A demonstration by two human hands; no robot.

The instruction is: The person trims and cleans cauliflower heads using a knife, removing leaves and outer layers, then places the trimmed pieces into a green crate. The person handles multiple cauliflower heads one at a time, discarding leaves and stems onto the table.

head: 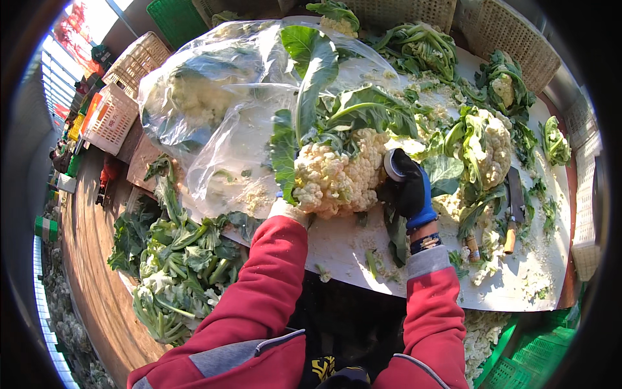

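In front of me a large cream cauliflower (337,177) with long green leaves sits on the white work table (340,243), its curd turned towards me. My left hand (280,194) is at its left side, holding it; only a scrap of blue glove shows, and leaf and curd hide the fingers. At the right side of the head, my right hand (410,187), in a black and blue glove, grips a small white round object (393,165) by the curd. What that object is I cannot tell.
Clear plastic bags (214,97) cover cauliflower at the back left. More trimmed heads (493,150) lie to the right, beside a broad-bladed knife (514,209). Cut leaves (189,267) are heaped at the lower left. Plastic crates (515,41) line the far edge.
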